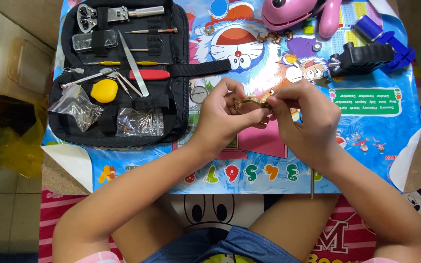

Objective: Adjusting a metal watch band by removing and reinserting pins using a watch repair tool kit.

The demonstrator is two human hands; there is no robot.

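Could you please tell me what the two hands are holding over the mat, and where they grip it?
A small gold-coloured metal piece, pinched at its left end by the left hand and its right end by the right hand.

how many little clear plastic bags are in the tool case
2. One bag lies at the left edge of the open black case, beside the yellow ball. The other bag sits at the bottom middle, under a strap. More may be hidden in pockets.
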